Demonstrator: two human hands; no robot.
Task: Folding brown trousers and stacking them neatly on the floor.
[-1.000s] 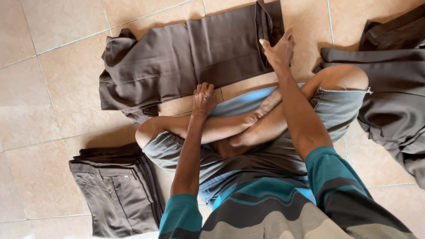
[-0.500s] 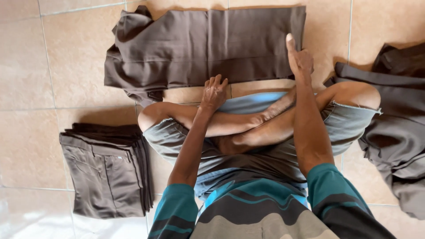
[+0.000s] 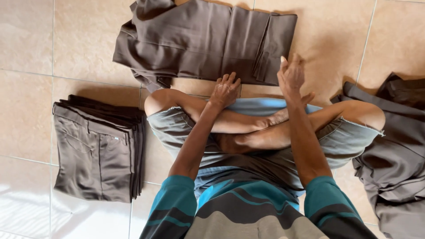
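both hands (image 3: pixel 226 90) have drawn back from the folded brown trousers (image 3: pixel 203 42).

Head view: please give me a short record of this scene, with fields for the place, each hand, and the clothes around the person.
Place: tiled floor, person sitting cross-legged
Left hand: open, fingers at the near edge of the brown trousers laid out in front
Right hand: open, raised edge-on, just beside the trousers' right end
Left side: folded stack of brown trousers
Right side: loose heap of dark garments, unfolded
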